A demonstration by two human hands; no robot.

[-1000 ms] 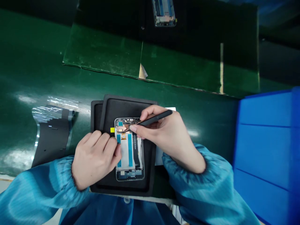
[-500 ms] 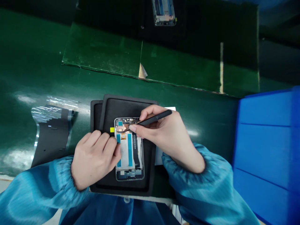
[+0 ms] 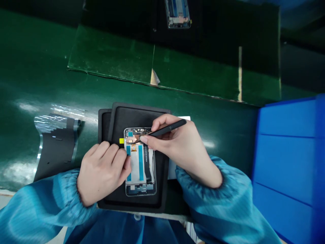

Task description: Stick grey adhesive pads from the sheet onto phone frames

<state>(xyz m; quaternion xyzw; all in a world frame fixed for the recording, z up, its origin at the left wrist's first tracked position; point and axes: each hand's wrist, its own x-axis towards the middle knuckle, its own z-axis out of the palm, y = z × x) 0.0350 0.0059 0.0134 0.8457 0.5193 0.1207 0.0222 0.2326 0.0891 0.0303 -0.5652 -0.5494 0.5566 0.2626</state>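
An opened smartphone [image 3: 137,169] with bare inner parts, blue strips and a yellow tab lies on a black tray [image 3: 142,117]. My left hand [image 3: 103,169] is closed at the phone's left edge, thumb and curled fingers against it; the fingertips are partly hidden. In my right hand [image 3: 177,142], pinched between thumb and fingers, are slim black tweezers [image 3: 169,128]. They slant down to the upper part of the phone, near the copper-coloured patch. My thumb and fingers cover part of the tips and of the phone's upper right corner.
Another black tray [image 3: 103,118] lies under the first. To the left is a dark sheet in shiny film [image 3: 57,145]. A blue bin [image 3: 285,152] stands at the right. Behind, a raised green board [image 3: 114,57] has another opened phone [image 3: 178,13] beyond it.
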